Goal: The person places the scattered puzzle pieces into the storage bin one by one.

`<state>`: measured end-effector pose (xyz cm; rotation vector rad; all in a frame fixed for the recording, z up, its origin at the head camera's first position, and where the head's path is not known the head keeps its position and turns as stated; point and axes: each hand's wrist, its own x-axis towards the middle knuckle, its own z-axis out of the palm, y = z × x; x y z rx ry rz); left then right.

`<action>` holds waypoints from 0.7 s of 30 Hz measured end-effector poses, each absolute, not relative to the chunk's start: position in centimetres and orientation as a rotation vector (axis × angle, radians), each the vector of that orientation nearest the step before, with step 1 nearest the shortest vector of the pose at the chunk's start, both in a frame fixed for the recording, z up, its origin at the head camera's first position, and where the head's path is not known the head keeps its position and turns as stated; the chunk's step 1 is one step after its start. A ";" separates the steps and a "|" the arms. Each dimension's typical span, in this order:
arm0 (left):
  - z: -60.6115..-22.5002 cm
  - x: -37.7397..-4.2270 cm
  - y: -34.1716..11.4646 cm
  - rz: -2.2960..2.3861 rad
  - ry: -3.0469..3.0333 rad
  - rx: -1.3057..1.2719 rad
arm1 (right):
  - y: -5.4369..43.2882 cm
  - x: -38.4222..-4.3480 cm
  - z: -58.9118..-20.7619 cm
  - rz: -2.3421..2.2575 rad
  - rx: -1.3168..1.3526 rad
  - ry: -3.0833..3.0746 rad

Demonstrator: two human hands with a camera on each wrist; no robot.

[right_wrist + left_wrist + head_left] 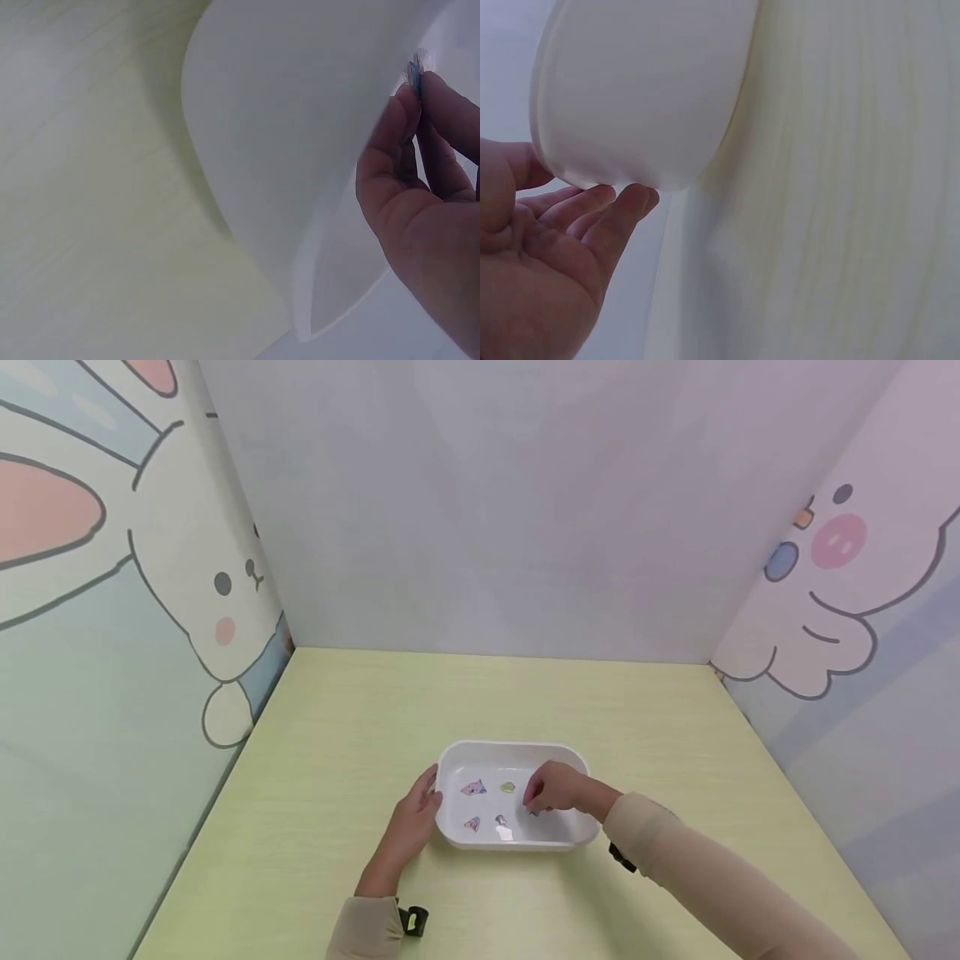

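A white oval-cornered plastic tray (507,845) stands on the table. My left hand (415,814) is at its left end; in the left wrist view, the fingertips (635,196) touch the tray's outer wall (645,97). Inside the tray, toward its right side, my right hand (557,786) pinches a small wrapped candy (415,71), blue in a shiny clear wrapper, between thumb and fingers. Also in the tray lie a pink wrapped candy (473,787), a green one (507,787), a pink-and-blue one (472,823) and a pale one (501,819).
The pale yellow-green table (360,710) extends around the tray. A grey-white wall (495,510) rises behind it. Side panels carry a cartoon rabbit (195,552) at left and another cartoon animal (862,560) at right. Dark straps show at both wrists.
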<state>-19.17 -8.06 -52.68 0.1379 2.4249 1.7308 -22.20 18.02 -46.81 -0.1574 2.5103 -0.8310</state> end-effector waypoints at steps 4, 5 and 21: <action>-52.6 -19.1 -8.1 1.727 2.427 0.144 | 17.5 -22.0 -47.3 -0.772 -0.136 2.519; -52.6 -19.1 -8.2 1.725 2.428 0.146 | 17.4 -22.0 -47.5 -0.756 -0.142 2.525; -52.6 -19.2 -8.6 1.733 2.419 0.151 | 16.5 -21.9 -49.1 -0.618 -0.273 2.613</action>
